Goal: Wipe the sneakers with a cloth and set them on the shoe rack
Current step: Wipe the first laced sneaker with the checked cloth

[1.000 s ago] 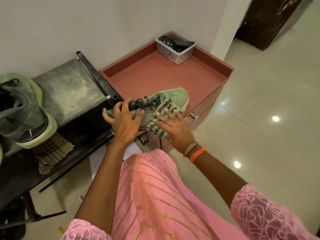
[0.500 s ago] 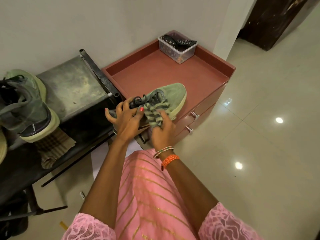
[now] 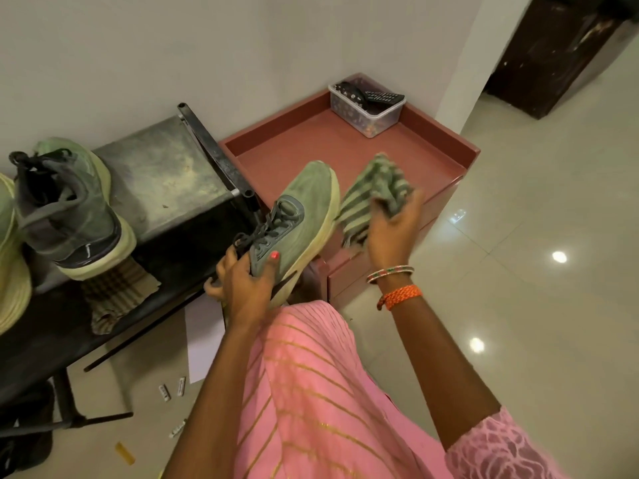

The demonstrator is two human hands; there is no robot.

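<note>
Glossy pale floor tiles surround a dark metal shoe rack (image 3: 155,174) already carrying one sneaker (image 3: 69,209). Beside it, the left hand (image 3: 242,285) clasps a dusty sage-green suede sneaker (image 3: 297,216) at its heel, toe raised; light, fairly stiff, best held there. The right hand (image 3: 390,229) bunches a soft striped green cloth (image 3: 373,195), just off the shoe.
</note>
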